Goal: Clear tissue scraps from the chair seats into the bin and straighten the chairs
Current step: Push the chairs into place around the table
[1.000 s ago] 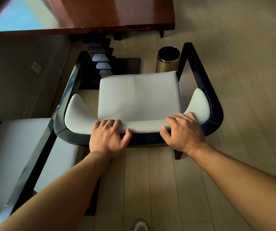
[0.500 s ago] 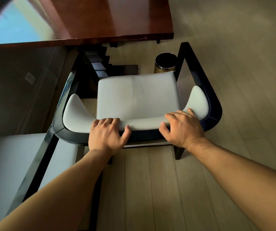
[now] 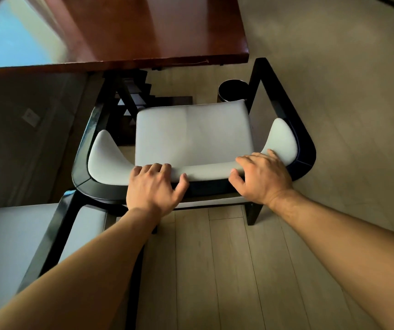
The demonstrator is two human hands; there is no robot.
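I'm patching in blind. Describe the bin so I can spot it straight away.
Start at the reddish-brown table across the top. Just below its right corner, on the floor, stands the bin, wedged between the chair's grey seat and black right arm. It is the only round thing there: a small dark cylinder, open at the top, partly hidden by the seat's far edge.

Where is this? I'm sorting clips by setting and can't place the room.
Probably a hotel room or a lounge: a polished wooden table, two matching dark-framed armchairs with pale cushions, and a small round bin on the floor under the table's edge.
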